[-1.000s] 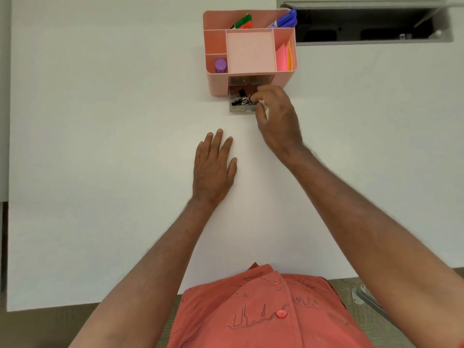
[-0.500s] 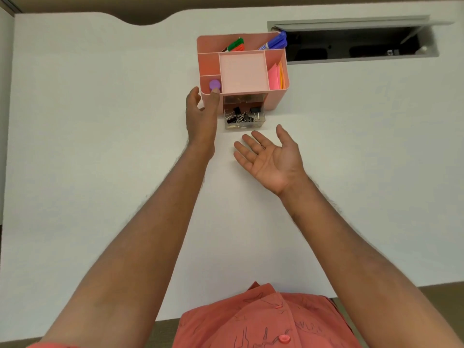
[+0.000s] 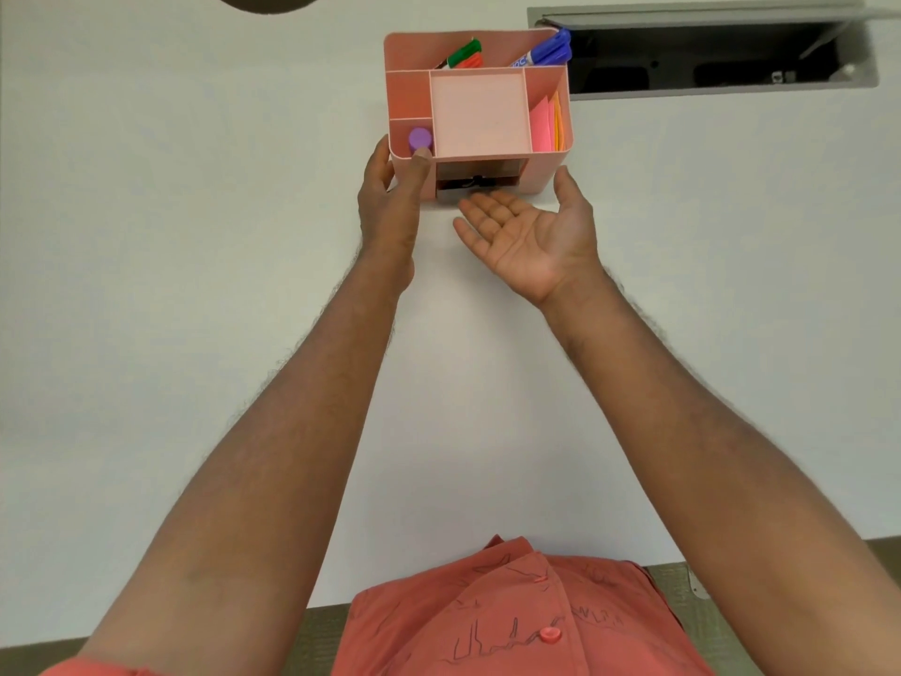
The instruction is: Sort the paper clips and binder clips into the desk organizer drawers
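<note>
Desk (image 3: 170,285) white, bare in front of person, grey floor past near edge. Open cable hatch (image 3: 702,51) recessed at far right. Pink organizer (image 3: 546,175) stands at far centre; markers, sticky notes, purple cap in top bins. Left hand (image 3: 390,197) grips organizer's front-left corner. Right hand (image 3: 526,231) palm up, fingers spread, at drawer (image 3: 480,180) front. Binder clips barely visible inside; paper clips cannot tell.

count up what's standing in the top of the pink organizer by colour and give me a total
Green: 1, marker
Blue: 1, marker
Purple: 1, cap
Pink: 1, paper stack
Orange: 1, paper stack
Total: 5, all in the organizer; an orange-red item beside the green marker is too hidden to count.
</note>
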The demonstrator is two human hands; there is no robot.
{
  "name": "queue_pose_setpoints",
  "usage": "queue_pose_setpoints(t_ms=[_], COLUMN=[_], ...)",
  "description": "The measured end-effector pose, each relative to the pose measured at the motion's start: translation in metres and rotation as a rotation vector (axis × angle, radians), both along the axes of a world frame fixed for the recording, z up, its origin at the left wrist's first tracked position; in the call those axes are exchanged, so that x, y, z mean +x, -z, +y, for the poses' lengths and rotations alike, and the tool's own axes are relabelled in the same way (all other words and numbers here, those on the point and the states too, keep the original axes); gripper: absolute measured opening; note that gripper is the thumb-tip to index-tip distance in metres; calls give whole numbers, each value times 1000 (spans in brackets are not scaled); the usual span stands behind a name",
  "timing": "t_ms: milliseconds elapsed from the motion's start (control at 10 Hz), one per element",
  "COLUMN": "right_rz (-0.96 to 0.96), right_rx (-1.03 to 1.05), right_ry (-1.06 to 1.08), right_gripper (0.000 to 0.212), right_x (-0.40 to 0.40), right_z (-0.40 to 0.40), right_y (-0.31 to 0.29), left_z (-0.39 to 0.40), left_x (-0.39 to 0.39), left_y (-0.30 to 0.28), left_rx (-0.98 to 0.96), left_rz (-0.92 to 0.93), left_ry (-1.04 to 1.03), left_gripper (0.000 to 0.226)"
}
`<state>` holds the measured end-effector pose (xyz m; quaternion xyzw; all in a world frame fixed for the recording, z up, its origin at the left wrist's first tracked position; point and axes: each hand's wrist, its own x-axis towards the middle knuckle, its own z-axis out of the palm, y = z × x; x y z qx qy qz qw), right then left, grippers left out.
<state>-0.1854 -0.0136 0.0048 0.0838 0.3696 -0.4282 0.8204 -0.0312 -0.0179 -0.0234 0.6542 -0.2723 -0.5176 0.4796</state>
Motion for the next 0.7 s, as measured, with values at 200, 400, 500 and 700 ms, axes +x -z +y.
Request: queue_pose_setpoints(t_ms=[200, 400, 500, 700], right_rz=[10, 54, 168, 722], right_rx=[-9, 2, 3, -102], right_ry=[13, 13, -24, -186], right_gripper=[86, 82, 72, 44], right_x=[2, 1, 0, -5], right_z=[-10, -6, -3, 12], right_y=[-1, 1, 1, 3], left_z=[-2, -1, 8, 45], left_x=[1, 1, -4, -14], left_y=[5, 11, 18, 29], left_rx=[5, -15, 51, 40], left_rz=[2, -45, -286, -738], left_ry=[-12, -5, 27, 188], left_gripper=[60, 61, 74, 70])
